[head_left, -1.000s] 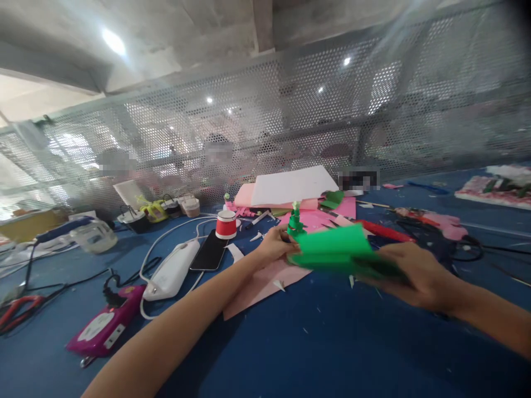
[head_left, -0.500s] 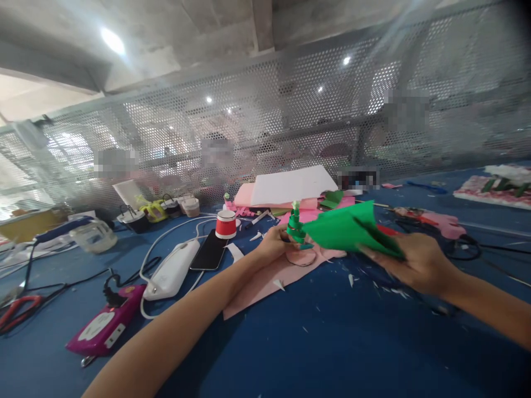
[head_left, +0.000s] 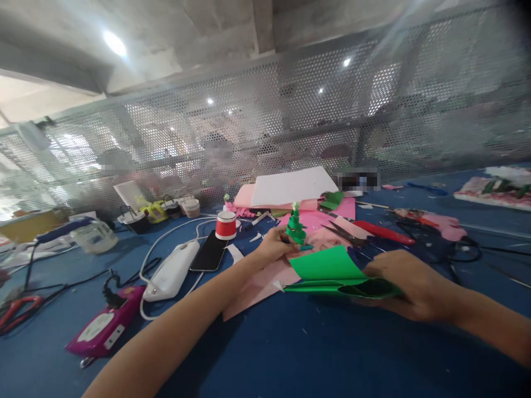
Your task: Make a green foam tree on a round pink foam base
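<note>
Between the fingers of my left hand (head_left: 274, 246) is a small tiered green paper tree (head_left: 295, 229) with a pale tip, held upright over pink paper. My right hand (head_left: 409, 279) grips a folded sheet of green paper (head_left: 327, 264) low over the blue table; its near edge opens in a loop. Beyond that sheet, scissors (head_left: 344, 235) with dark blades lie beside a red-handled tool (head_left: 385, 232). A pink paper sheet (head_left: 259, 290) is partly covered by my left arm and the green paper.
On the left are a red-and-white cup (head_left: 226, 225), a black phone (head_left: 208, 251), a white power strip (head_left: 172, 271) and a purple socket box (head_left: 105, 323), with cables around them. White paper (head_left: 294, 185) is stacked at the back before a perforated metal screen (head_left: 249, 127).
My right hand has brought the green paper down and toward me, away from the paper tree, uncovering the scissors and red-handled tool. My left hand stays nearly in place.
</note>
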Demonstrator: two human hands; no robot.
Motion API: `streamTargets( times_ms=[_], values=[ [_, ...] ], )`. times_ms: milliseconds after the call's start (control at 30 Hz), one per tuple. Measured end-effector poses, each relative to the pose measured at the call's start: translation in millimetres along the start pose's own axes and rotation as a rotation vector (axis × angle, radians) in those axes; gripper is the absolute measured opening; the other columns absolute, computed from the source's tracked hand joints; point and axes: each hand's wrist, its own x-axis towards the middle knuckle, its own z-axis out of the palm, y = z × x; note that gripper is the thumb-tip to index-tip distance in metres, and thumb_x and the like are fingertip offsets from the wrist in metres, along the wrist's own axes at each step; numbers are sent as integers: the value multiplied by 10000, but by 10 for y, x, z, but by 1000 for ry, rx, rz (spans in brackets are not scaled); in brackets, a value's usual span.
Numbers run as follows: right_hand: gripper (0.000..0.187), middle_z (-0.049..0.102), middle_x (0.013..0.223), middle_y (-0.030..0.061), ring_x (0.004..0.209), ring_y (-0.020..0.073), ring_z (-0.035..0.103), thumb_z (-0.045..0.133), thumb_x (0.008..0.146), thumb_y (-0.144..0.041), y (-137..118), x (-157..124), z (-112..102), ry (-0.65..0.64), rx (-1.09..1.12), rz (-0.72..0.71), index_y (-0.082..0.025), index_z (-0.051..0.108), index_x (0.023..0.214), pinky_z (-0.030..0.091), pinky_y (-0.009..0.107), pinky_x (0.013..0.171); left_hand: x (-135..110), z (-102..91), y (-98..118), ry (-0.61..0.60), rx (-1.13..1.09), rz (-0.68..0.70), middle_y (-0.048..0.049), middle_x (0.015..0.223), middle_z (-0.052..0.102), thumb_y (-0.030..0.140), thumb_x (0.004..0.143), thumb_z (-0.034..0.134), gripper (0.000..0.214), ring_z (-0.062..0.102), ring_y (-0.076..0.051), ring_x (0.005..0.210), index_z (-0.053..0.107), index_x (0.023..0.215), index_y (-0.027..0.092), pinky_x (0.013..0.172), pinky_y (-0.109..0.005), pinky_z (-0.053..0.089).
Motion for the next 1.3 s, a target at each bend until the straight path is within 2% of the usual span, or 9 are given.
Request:
streamTargets(
  times_ms=[167, 333, 500, 667, 833, 967, 1133, 1233, 1300],
  values=[
    [197, 539, 479, -28, 396, 116, 499, 461, 919, -267, 48, 20, -26, 162, -119, 122, -189, 627, 847, 337, 251, 429, 7, -1, -2, 9, -5, -3, -15, 628, 680, 97, 459, 800, 322, 629, -133, 595, 673, 753, 121, 622, -244, 500],
    [283, 638, 622, 44, 518, 156, 579, 446, 913, -386, -17, 30, 7, 64, 19, -71, -192, 613, 794, 394, 276, 486, -3, 9, 11, 14, -6, -21, -18, 624, 680, 107, 468, 793, 309, 619, -130, 564, 673, 752, 124, 580, -240, 492],
    [217, 534, 472, -32, 394, 118, 515, 454, 921, -277, 8, 34, -5, 193, -80, 86, -185, 641, 860, 332, 249, 412, -10, 14, 25, -1, 9, 5, -13, 621, 670, 111, 463, 794, 283, 626, -138, 599, 661, 713, 118, 628, -256, 501],
    [256, 648, 627, 40, 515, 154, 597, 440, 926, -330, -72, 74, -46, 47, 27, 5, -188, 627, 825, 401, 268, 481, -11, 3, 10, -13, -7, 3, -19, 641, 680, 112, 473, 793, 316, 629, -146, 599, 666, 762, 123, 617, -259, 498],
    [245, 524, 458, -26, 396, 120, 517, 428, 934, -269, -67, 64, -52, 92, -54, 192, -186, 635, 833, 350, 250, 420, -8, 2, 6, 7, 18, -12, -11, 629, 673, 138, 475, 805, 330, 622, -135, 583, 670, 776, 124, 607, -249, 498],
    [274, 641, 630, 56, 530, 165, 594, 433, 920, -352, -55, 21, -7, 35, 18, 6, -185, 635, 843, 417, 278, 485, 14, -23, -22, 0, 33, -12, -13, 622, 670, 155, 475, 821, 407, 610, -127, 562, 671, 852, 113, 588, -237, 483],
    [226, 540, 495, -26, 426, 115, 518, 438, 932, -274, 0, 9, -9, 87, -36, 196, -191, 636, 864, 357, 248, 445, 13, -26, -22, -30, 10, -13, -21, 683, 692, 148, 477, 820, 395, 636, -138, 623, 672, 842, 118, 646, -254, 506],
    [269, 621, 606, 15, 508, 134, 575, 432, 933, -356, 28, -5, 4, 33, 44, 35, -192, 630, 855, 384, 259, 477, 4, -11, -9, -14, 8, -13, -21, 656, 685, 141, 483, 813, 378, 628, -134, 603, 675, 834, 113, 634, -253, 502],
    [302, 622, 602, 22, 498, 146, 574, 432, 927, -409, 42, -16, 22, 48, 39, 27, -190, 633, 874, 376, 268, 459, 0, -3, -2, 11, 17, -10, -18, 635, 678, 135, 479, 811, 367, 624, -134, 593, 675, 820, 116, 626, -252, 500]
  ],
)
